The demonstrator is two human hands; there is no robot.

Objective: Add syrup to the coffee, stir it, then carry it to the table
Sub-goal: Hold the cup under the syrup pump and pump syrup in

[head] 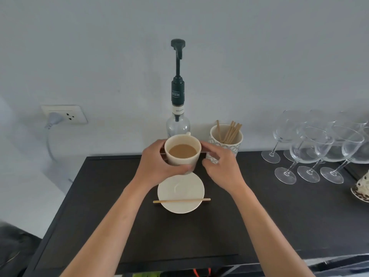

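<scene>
A cream cup (182, 161) of milky coffee is lifted off its saucer (180, 193) and held in front of the syrup bottle (177, 124), below the bottle's tall black pump (178, 45). My left hand (157, 166) grips the cup from the left, thumb across its front. My right hand (221, 166) hovers just right of the cup with curled fingers; whether it touches the cup is unclear. A wooden stir stick (181, 200) lies across the near edge of the saucer.
A patterned holder (226, 145) with several wooden sticks stands right of the bottle. Several wine glasses (315, 148) crowd the back right of the dark counter (99, 206). A patterned dish (361, 188) sits at the right edge. A wall socket with a plug (63, 114) is on the left.
</scene>
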